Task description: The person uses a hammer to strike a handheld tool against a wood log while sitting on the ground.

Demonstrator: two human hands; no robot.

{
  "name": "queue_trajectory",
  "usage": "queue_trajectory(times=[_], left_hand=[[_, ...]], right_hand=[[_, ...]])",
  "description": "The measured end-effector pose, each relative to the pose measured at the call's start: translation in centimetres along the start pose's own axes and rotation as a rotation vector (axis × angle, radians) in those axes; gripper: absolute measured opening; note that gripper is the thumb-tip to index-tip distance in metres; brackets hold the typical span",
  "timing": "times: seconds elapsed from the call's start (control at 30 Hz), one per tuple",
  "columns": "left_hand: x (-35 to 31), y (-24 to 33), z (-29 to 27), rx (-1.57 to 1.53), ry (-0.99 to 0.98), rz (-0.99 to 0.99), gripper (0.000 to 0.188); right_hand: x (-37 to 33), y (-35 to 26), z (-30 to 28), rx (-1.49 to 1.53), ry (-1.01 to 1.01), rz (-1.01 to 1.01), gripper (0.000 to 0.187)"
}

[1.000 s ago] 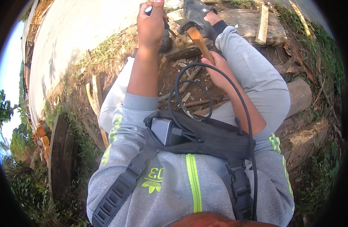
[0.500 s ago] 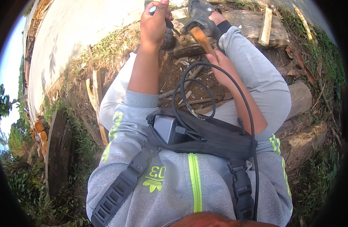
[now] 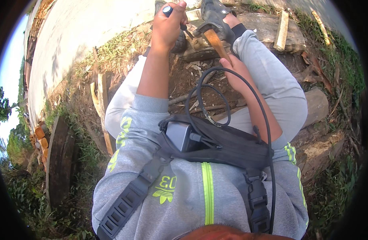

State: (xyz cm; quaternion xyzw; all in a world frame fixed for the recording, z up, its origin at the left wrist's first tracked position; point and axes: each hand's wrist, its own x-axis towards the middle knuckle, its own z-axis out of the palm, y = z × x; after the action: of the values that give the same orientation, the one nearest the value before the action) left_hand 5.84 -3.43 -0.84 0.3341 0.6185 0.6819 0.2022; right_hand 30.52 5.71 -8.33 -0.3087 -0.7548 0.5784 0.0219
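Note:
My left hand is closed in a fist around a dark-handled, chisel-like tool whose handle ends in a pale cap. Its narrow dark shaft slants down to a pale piece of wood between my feet. My right hand grips the lower end of a wooden-handled tool. The dark head of that tool lies close to my right shoe and blends with it, so its shape is hard to tell. The left shoe is partly hidden behind my left hand.
A log lies beyond my feet, with a split wood strip on it. Chips and sticks litter the dirt between my legs. A black cable loops from the waist bag. Boards stand at left; more logs lie at right.
My left hand has shifted slightly right and down with the chisel-like tool, its fist tilting a little. The right hand and its wooden-handled tool are nearly unmoved.

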Motion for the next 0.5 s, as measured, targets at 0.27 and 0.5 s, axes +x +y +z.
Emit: queue_trajectory(times=[0.27, 0.5], left_hand=[[0.5, -0.6, 0.4, 0.226, 0.049, -0.061, 0.029], [0.4, 0.5, 0.6, 0.246, 0.004, 0.025, 0.032]], right_hand=[[-1.1, -0.8, -0.8, 0.25, 0.057, 0.054, 0.034], [-3.6, -6.1, -4.4, 0.145, 0.242, -0.165, 0.031]])
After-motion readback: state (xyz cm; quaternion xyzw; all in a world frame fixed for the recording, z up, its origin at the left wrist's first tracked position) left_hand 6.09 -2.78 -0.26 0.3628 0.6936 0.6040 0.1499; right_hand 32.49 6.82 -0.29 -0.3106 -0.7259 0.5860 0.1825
